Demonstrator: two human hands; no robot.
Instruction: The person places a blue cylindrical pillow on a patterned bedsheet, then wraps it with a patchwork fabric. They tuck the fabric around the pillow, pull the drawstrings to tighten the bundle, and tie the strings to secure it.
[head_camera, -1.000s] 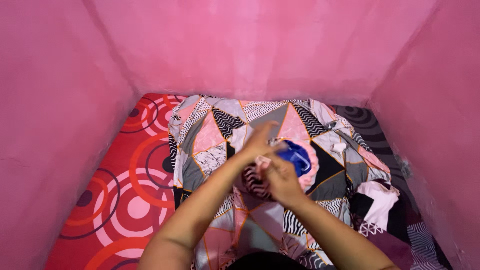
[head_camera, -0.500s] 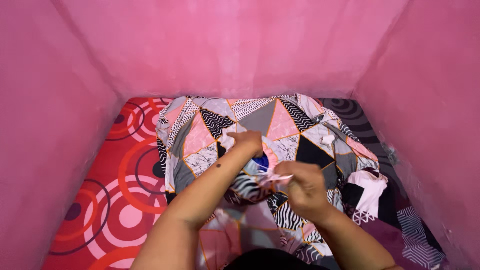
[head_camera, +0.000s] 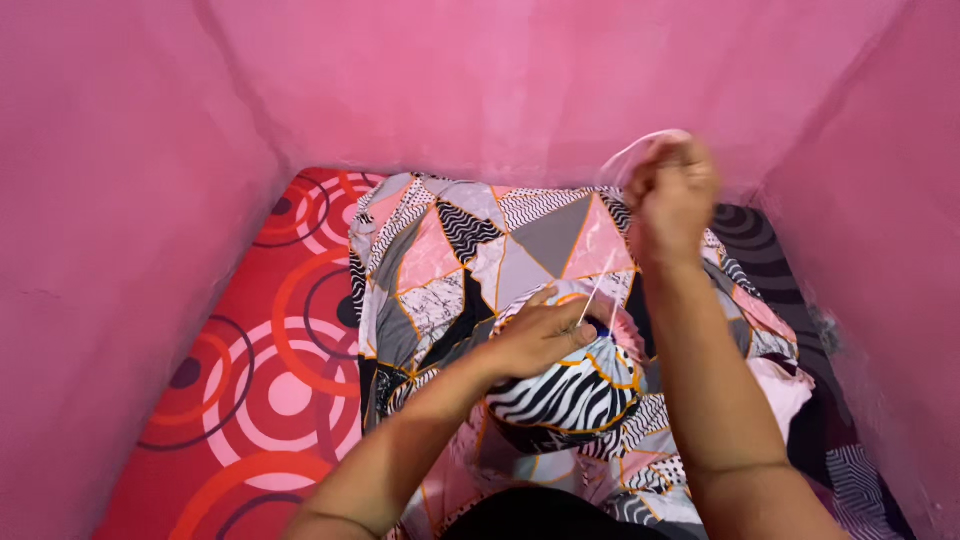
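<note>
Patterned cloth (head_camera: 560, 395), gathered into a rounded bundle with black-and-white wavy stripes and orange seams, is seen low in the middle of the view, resting on a larger geometric sheet (head_camera: 560, 235) of pink, grey and black triangles; the bundle's gathered top is pressed by the left hand (head_camera: 540, 335), whose fingers are laid close together and curled over the cloth, the fingertips touching the spot where a thin pale string (head_camera: 597, 287) comes out; a small patch of blue fabric (head_camera: 600, 328) is visible just beside those fingertips; the string is drawn taut, slanting up and to the right, to the right hand (head_camera: 672, 200), which is raised well above the bundle, in front of the pink wall (head_camera: 480, 90); its fingers are closed in a tight pinch on the string, and a pale loop of it arcs over the knuckles, though the hand is somewhat blurred; the geometric sheet is spread over a red mattress (head_camera: 260, 390) printed with pink and dark circles, which is exposed on the left; a darker patterned cloth (head_camera: 850, 470) is partly seen at the lower right, beside the right forearm; pink walls enclose the bed on three sides.
</note>
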